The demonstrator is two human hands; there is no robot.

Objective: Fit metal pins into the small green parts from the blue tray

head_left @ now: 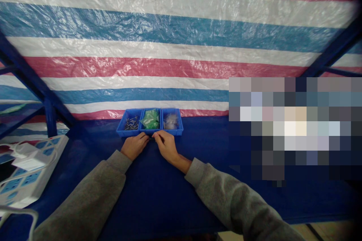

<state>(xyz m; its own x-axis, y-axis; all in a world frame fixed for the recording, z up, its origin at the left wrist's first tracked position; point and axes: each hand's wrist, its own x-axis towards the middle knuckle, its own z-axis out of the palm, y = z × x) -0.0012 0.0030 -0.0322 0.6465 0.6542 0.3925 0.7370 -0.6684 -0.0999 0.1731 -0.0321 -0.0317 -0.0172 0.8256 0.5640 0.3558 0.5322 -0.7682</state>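
Spanning the gap between the left hand point(135, 146) and the right hand point(166, 147), a thin dark rod point(152, 138) is just in front of the blue bins point(130, 133), over the bench point(158, 199). Both hands are curled in, fingertips pinching its ends. It looks light and stiff, perhaps slick; a fingertip hold at each end should suit.

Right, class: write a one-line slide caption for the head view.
Left hand and right hand pinch a small dark item before three blue bins.

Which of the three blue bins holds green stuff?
The middle bin, with green items; the left bin holds metal pieces, the right bin pale, translucent ones.
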